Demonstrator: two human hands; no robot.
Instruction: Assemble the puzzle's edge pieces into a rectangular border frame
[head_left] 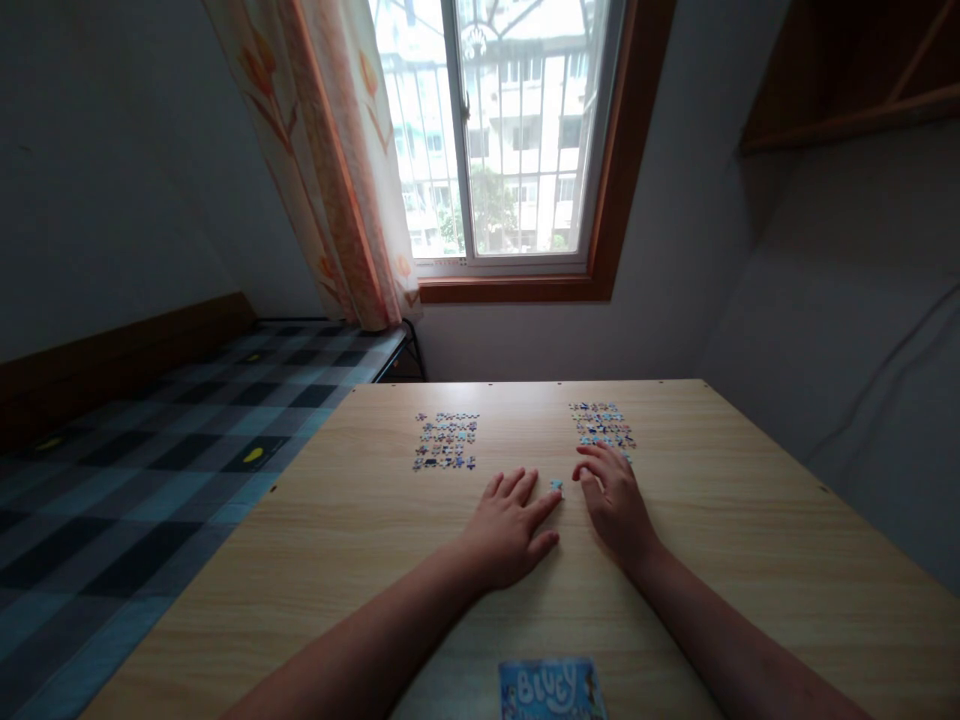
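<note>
A pale wood-grain tabletop (300, 530) fills the lower middle of the view and bears everything near the hands. The left hand (510, 530) lies palm down on it, its fingers and thumb spread apart. The right hand (607, 495) is beside it, with bent fingers and the thumb near the index finger; I cannot tell whether anything is pinched there. Nearer the person, between the two forearms, is a blue printed item (551, 690) lettered "BLUEY" in white, cut off by the bottom edge.

Beyond the hands are two sets of puzzle pieces laid in rows. The right set (596, 429) is just past the right hand, whose fingers reach its near side and cover part of it. The left set (448, 438) lies beyond the left hand and a little to its left, apart from the fingertips. Both look mixed in colour, with dark blue, light blue and brownish bits and knobbed outlines; their printed detail is too small to read.

Smallest is a lone light-blue puzzle piece (556, 485), between the hands, at the tip of the left index finger.
</note>
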